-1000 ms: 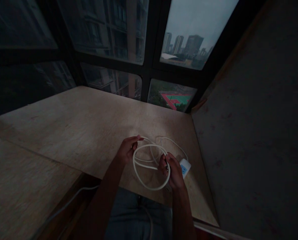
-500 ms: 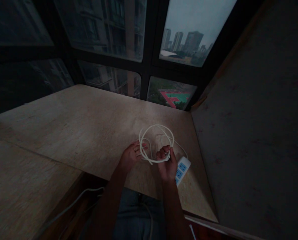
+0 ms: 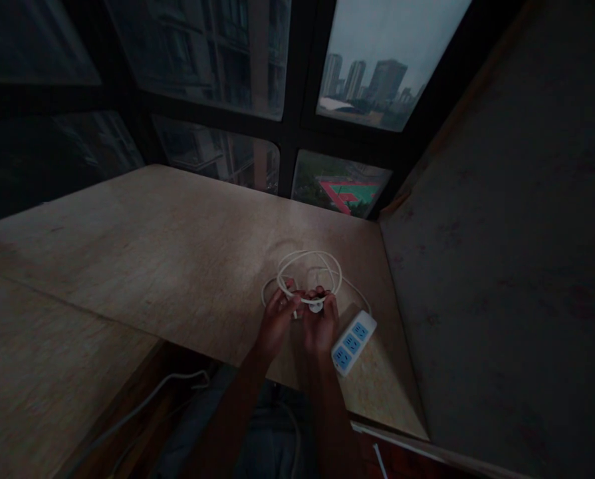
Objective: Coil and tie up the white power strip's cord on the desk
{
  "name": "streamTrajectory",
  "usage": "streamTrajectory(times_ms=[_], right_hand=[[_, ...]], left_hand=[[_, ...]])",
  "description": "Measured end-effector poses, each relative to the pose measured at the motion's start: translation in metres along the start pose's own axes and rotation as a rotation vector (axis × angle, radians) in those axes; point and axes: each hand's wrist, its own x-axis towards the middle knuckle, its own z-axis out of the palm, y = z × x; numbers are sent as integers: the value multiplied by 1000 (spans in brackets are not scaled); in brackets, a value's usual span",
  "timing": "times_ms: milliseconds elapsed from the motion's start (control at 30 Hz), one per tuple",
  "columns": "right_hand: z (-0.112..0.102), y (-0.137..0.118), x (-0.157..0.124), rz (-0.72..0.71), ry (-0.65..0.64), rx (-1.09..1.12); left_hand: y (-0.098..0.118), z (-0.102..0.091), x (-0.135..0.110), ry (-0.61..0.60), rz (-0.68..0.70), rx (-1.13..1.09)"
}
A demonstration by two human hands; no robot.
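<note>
A white cable (image 3: 340,274) is looped into a loose coil above the pale tabletop. My left hand (image 3: 273,324) has its fingers closed on the coil's lower left side. Close beside it, my right hand (image 3: 321,327) is palm up and wrapped round the coil's lower right side. A small white rounded piece (image 3: 316,306) shows at the right fingers; its exact kind is unclear. To the right of my right hand lies a white power strip (image 3: 338,367) with blue socket faces, and a cord runs from its far end back behind the coil.
The tabletop (image 3: 177,239) reaches to dark-framed windows (image 3: 288,166). A wall (image 3: 476,266) borders it on the right. Below the near edge, another pale cable (image 3: 152,394) hangs in a dark gap at the left. A thin white strip (image 3: 379,460) shows at bottom right.
My left hand has moved right and closed on the coil, where its fingers were spread beside it before. My right hand has shifted left, uncovering more of the power strip.
</note>
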Motion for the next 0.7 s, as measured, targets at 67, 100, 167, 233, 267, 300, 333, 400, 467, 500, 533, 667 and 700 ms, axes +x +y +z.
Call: streamTrajectory(times_ms=[67, 100, 167, 233, 267, 300, 333, 400, 467, 500, 533, 667, 700], right_hand=[[2, 6, -6, -30, 3, -73], [4, 8, -9, -38, 0, -94], [7, 12, -14, -45, -18, -139], [10, 14, -17, -46, -39, -221], [11, 14, -18, -47, -48, -271], [11, 15, -18, -53, -53, -314], [12, 15, -19, -61, -57, -344], [11, 16, -18, -74, -54, -366], [8, 17, -18, -61, -44, -378], [6, 17, -19, -42, -45, -389], [4, 18, -19, -19, -55, -404], [2, 16, -27, 49, -168, -461], [3, 16, -30, 50, -186, -470]], left_hand=[[-6, 2, -1, -8, 54, 19], [-9, 4, -1, -22, 77, 28], [-14, 7, -3, -41, 110, 53], [-16, 11, -6, -32, 133, 96], [-16, 14, -7, -19, 147, 116], [-16, 15, -9, -2, 165, 130], [-16, 17, -10, 15, 185, 137], [-15, 18, -11, 48, 219, 138], [-15, 18, -12, 76, 249, 133], [-15, 18, -12, 92, 263, 129], [-15, 18, -12, 110, 276, 123], [-12, 20, -14, 199, 281, 75], [-11, 21, -15, 220, 276, 63]])
